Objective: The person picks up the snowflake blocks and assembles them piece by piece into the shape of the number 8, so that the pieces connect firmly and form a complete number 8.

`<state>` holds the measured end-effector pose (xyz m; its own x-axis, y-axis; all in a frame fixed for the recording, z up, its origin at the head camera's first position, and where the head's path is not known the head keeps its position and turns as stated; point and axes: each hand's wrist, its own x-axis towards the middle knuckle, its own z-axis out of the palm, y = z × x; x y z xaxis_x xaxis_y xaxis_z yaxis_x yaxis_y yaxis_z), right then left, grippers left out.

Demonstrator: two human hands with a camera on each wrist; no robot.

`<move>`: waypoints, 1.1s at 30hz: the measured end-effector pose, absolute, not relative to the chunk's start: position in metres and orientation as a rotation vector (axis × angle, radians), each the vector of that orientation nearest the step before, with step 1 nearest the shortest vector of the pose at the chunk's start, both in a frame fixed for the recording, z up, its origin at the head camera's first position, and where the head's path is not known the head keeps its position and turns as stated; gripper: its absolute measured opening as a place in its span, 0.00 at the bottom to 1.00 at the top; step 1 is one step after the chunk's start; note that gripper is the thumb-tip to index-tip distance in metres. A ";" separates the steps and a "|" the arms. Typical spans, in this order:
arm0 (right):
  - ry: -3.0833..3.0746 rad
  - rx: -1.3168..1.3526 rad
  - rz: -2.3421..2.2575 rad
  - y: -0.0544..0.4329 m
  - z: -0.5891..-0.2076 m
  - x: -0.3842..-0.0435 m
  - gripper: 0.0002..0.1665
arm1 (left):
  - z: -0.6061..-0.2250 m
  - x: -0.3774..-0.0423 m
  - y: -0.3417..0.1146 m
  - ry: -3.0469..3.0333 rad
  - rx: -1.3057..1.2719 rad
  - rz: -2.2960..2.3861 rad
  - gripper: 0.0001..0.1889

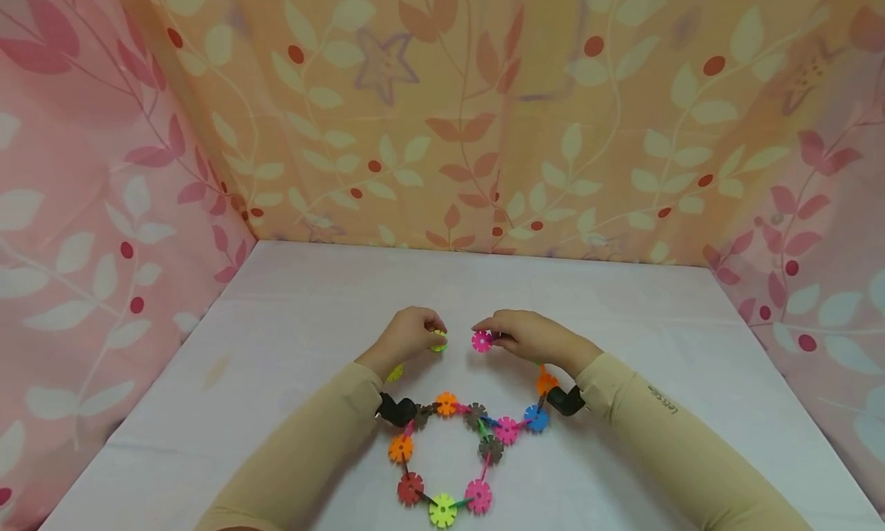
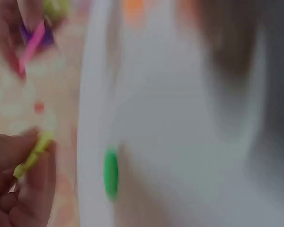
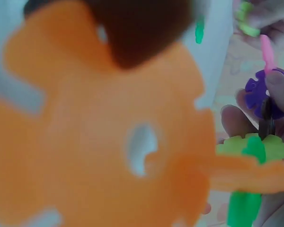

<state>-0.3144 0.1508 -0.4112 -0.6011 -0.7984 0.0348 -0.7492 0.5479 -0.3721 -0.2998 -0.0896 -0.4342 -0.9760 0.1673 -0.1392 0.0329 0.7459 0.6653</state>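
My left hand (image 1: 408, 336) pinches a yellow-green notched disc (image 2: 35, 153) between thumb and fingers; it is edge-on in the left wrist view. Across a small gap, my right hand (image 1: 531, 336) holds one end of a chain of interlocked discs. Its thumb presses on a purple disc (image 3: 258, 94), and a pink disc (image 1: 482, 341) slotted into that one points toward the left hand. Behind the purple disc follow a dark disc (image 3: 266, 120), a yellow-green disc (image 3: 279, 146), a green disc (image 3: 244, 208) and orange discs. The held yellow-green and pink discs are apart.
A ring of joined discs, including a red disc (image 1: 410, 488) and an orange disc (image 1: 400, 448), lies on the white table (image 1: 290, 300). From its right side a branch runs through a blue disc (image 1: 535, 418). Another yellow-green disc (image 1: 395, 373) shows by the left wrist. Patterned curtains (image 1: 470, 170) surround the table.
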 end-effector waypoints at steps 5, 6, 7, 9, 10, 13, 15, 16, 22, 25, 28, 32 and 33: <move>2.672 -1.366 -0.529 0.152 -0.412 -0.314 0.19 | -0.432 -0.291 -0.078 2.656 0.211 1.317 0.06; 2.677 -1.369 -0.530 0.152 -0.412 -0.314 0.19 | -0.432 -0.290 -0.077 2.641 0.211 1.349 0.06; 2.681 -1.369 -0.531 0.152 -0.412 -0.314 0.20 | -0.431 -0.289 -0.076 2.624 0.215 1.379 0.06; 2.687 -1.361 -0.527 0.151 -0.412 -0.314 0.20 | -0.431 -0.288 -0.075 2.599 0.226 1.430 0.06; 2.689 -1.350 -0.526 0.150 -0.412 -0.314 0.20 | -0.431 -0.288 -0.075 2.590 0.226 1.447 0.06; 2.691 -1.313 -0.528 0.147 -0.412 -0.314 0.20 | -0.430 -0.288 -0.075 2.578 0.227 1.477 0.06; 2.695 -1.295 -0.524 0.146 -0.412 -0.314 0.19 | -0.428 -0.288 -0.075 2.587 0.218 1.462 0.04; 2.699 -1.290 -0.523 0.145 -0.412 -0.314 0.19 | -0.428 -0.288 -0.075 2.592 0.215 1.447 0.05; 2.718 -1.233 -0.543 0.143 -0.413 -0.314 0.18 | -0.427 -0.291 -0.073 2.564 0.226 1.404 0.08; 2.738 -1.182 -0.555 0.143 -0.413 -0.316 0.17 | -0.424 -0.292 -0.072 2.622 0.264 1.347 0.04; 2.763 -1.164 -0.561 0.142 -0.413 -0.318 0.17 | -0.421 -0.292 -0.072 2.736 0.325 1.233 0.08; 2.777 -1.162 -0.579 0.141 -0.412 -0.319 0.17 | -0.419 -0.294 -0.071 2.843 0.380 1.089 0.09; 2.776 -1.163 -0.584 0.140 -0.412 -0.319 0.17 | -0.419 -0.294 -0.070 2.864 0.398 1.052 0.09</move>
